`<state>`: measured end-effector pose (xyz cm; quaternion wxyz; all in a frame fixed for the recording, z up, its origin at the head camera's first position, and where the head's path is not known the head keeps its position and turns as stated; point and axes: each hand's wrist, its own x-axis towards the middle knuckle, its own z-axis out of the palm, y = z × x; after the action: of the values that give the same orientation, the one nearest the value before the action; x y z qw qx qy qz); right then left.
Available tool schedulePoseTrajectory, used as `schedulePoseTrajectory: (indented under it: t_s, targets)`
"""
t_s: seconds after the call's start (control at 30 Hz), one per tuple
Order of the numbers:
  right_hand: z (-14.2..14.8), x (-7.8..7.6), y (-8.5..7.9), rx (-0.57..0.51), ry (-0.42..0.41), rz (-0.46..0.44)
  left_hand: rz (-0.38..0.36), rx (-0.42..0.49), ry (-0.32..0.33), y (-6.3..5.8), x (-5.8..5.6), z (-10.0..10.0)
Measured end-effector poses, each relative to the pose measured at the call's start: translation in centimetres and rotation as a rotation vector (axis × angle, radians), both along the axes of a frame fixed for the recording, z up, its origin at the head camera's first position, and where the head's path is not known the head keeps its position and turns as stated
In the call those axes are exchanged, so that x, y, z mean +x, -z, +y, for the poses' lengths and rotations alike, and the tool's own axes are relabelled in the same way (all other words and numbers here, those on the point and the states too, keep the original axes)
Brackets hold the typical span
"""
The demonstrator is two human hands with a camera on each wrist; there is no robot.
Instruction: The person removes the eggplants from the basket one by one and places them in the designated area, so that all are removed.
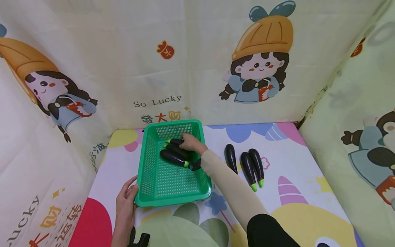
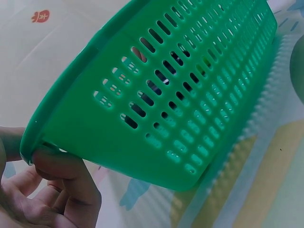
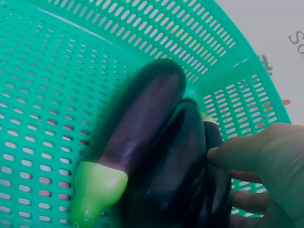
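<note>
A green plastic basket [image 1: 176, 183] with slotted walls stands on the table, holding three dark purple eggplants with green caps. My left hand [image 1: 124, 204] grips its near left corner, thumb and fingers pinching the rim [image 2: 61, 78] in the left wrist view. Inside the basket, my right hand [image 1: 192, 143] holds the farthest eggplant [image 3: 216, 175], thumb on one side and fingers on the other. Beside that one lies the middle eggplant [image 3: 173, 166], and then the nearest eggplant [image 3: 142, 114], cap toward the right wall. The right hand partly covers the far eggplant in the head view.
Right of the basket, three more eggplants lie on the printed tablecloth: one eggplant [image 1: 230, 156] partly behind my right sleeve [image 1: 229, 181], and a side-by-side pair, the left eggplant [image 1: 248, 168] and right eggplant [image 1: 256, 164]. A patterned cloth wall [image 1: 203, 75] rises behind the table.
</note>
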<state>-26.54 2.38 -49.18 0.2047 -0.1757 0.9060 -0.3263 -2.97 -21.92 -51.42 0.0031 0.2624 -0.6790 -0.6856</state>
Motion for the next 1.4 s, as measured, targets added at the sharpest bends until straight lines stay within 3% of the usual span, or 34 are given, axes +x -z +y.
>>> schedulePoseTrajectory:
  t_s: [0.23,0.47,0.63,0.77,0.97,1.2,1.4]
  targets:
    - [-0.1,-0.1,0.9,0.077,-0.001,0.056,-0.004,0.000,0.003,0.3,0.0,0.1]
    - [0.1,0.1,1.3,0.088,-0.003,0.089,0.012,-0.015,0.010,0.3,0.0,0.3]
    - [0.1,0.3,1.0,0.081,0.001,0.164,-0.001,-0.017,0.024,0.0,-0.1,0.1]
    - [0.2,0.4,0.0,0.044,0.013,0.189,-0.012,-0.012,0.026,-0.2,-0.1,0.0]
    - [1.1,0.6,-2.8,-0.116,0.030,0.155,-0.005,-0.014,0.031,-0.3,-0.1,0.0]
    - [3.5,0.5,-5.6,-0.225,-0.012,0.138,0.002,-0.014,0.033,-0.4,-0.1,-0.1]
    - [6.2,0.0,-6.6,-0.285,-0.067,0.134,-0.012,-0.011,0.024,-0.2,0.1,-0.3]
